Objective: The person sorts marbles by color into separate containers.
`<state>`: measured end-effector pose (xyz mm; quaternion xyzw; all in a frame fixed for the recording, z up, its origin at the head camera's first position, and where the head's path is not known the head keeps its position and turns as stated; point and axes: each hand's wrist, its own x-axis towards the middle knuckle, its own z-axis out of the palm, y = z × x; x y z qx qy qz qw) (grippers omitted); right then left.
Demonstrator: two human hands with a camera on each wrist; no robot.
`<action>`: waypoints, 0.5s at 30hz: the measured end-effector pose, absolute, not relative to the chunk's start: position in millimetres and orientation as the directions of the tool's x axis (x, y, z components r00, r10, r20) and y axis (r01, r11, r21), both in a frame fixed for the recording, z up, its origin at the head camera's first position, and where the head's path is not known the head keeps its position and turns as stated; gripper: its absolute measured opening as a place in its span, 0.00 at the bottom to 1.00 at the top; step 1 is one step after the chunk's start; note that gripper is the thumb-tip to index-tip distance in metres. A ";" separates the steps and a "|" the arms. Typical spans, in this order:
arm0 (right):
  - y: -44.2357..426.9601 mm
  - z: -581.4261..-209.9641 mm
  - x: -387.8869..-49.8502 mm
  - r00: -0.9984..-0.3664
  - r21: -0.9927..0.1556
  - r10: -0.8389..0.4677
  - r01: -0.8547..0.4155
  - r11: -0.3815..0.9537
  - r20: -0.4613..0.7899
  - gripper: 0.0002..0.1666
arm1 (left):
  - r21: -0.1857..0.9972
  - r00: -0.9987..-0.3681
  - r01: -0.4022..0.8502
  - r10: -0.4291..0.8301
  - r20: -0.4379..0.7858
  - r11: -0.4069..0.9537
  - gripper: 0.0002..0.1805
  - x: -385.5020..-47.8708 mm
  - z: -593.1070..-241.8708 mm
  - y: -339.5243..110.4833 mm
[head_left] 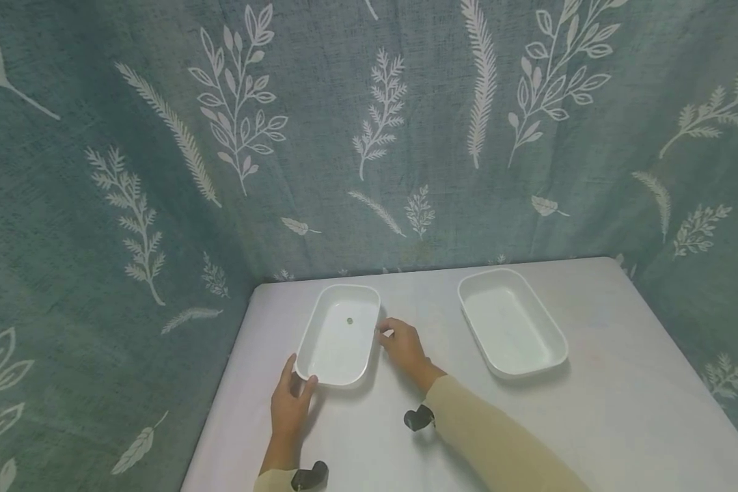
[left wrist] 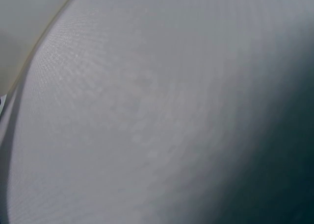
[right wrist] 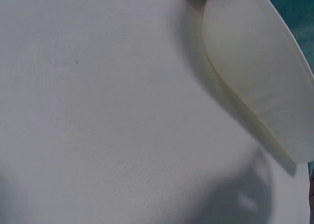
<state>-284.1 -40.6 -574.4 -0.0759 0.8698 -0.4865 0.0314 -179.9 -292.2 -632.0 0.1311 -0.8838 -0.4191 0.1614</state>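
Observation:
A white rectangular tray [head_left: 335, 359] with rounded corners stands at the left of the table, with one tiny greenish piece [head_left: 350, 320] lying in it. My left hand [head_left: 290, 403] holds the near left corner of this tray, thumb at the front and fingers along the left side. At the tray's right side, my right hand [head_left: 402, 345] has thumb and forefinger brought together at the rim, seeming to pinch it; the exact contact is too small to see. From the right wrist, the tray's outer wall [right wrist: 260, 67] shows. The left wrist view catches only part of a wall [left wrist: 24, 28].
A second white tray [head_left: 510, 331] stands to the right, beyond the right forearm [head_left: 492, 430]. Both stand on a white-covered table [head_left: 621, 410]. Blue-green leaf-patterned cloth [head_left: 320, 137] hangs behind and at the sides. A dark device [head_left: 419, 417] sits at the right wrist.

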 end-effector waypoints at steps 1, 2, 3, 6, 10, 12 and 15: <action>-41.1 -574.6 -284.8 -0.986 -0.851 -0.164 -0.110 0.514 0.029 0.12 | 0.783 -0.914 -0.097 -0.366 0.175 0.614 0.43 -180.1 -632.4 -292.4; -41.4 -574.5 -285.3 -0.985 -0.852 -0.167 -0.121 0.510 0.040 0.12 | 0.782 -0.915 -0.097 -0.365 0.174 0.616 0.43 -180.2 -632.6 -292.6; -41.8 -574.6 -285.9 -0.984 -0.851 -0.170 -0.130 0.508 0.049 0.12 | 0.782 -0.915 -0.100 -0.365 0.170 0.615 0.43 -180.0 -632.3 -292.7; -42.6 -574.7 -287.8 -0.981 -0.849 -0.181 -0.150 0.506 0.066 0.12 | 0.782 -0.916 -0.103 -0.365 0.166 0.614 0.43 -179.9 -632.8 -293.5; -43.9 -573.0 -289.6 -0.979 -0.855 -0.194 -0.158 0.494 0.069 0.12 | 0.782 -0.918 -0.096 -0.358 0.170 0.616 0.42 -179.6 -633.0 -294.5; -44.8 -571.5 -290.5 -0.978 -0.857 -0.195 -0.161 0.489 0.072 0.12 | 0.783 -0.918 -0.095 -0.358 0.169 0.615 0.42 -179.6 -632.4 -294.7; -46.3 -569.9 -292.5 -0.978 -0.856 -0.195 -0.162 0.491 0.073 0.12 | 0.782 -0.916 -0.099 -0.363 0.170 0.615 0.41 -179.4 -631.1 -294.4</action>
